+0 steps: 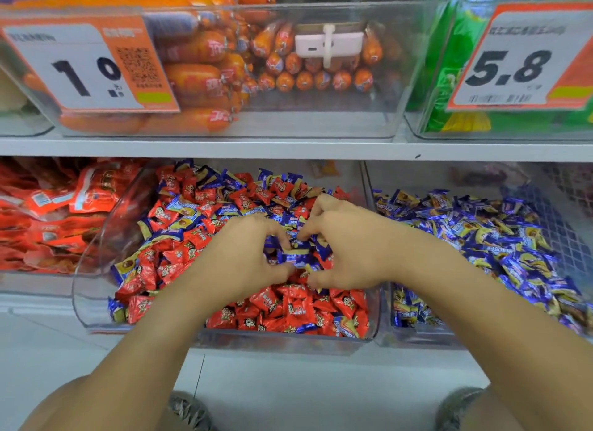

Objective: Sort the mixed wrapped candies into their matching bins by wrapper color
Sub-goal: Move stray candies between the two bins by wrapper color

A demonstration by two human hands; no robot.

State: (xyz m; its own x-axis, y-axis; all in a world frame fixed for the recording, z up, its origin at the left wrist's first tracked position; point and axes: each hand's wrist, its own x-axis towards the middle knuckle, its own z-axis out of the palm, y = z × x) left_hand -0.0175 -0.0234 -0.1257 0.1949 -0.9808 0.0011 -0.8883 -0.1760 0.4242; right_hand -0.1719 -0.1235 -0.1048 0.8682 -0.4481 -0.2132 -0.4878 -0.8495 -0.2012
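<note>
Middle bin (pixel 96 289): a clear plastic bin on the lower shelf, filled with a mix of red-wrapped candies (pixel 288 312) and blue-wrapped candies (pixel 179 206); red ones are heaped mostly at its front, blue ones are scattered through the pile and toward its back.
Right bin (pixel 383 321): a clear bin just beside the middle bin on its right, filled almost wholly with blue-and-yellow wrapped candies (pixel 500 247).
Left bin (pixel 19 283): beside the middle bin on its left, red flat packets (pixel 48 206) are held in it.
Upper bins: above the middle bin, orange sausages (pixel 192 77) are held in a clear bin with a price tag (pixel 80 68); to its right, green packets sit behind a second price tag (pixel 519 58).
Left hand (pixel 244 254): set over the centre of the middle bin, fingers curled, its grip closed on a cluster of blue candies (pixel 295 255).
Right hand (pixel 346 247): facing the left hand, fingers curled, the same cluster being pinched from the other side.
Cluster orientation: the gathered wrappers lie crumpled and overlapped between the hands; no single long axis can be told.
</note>
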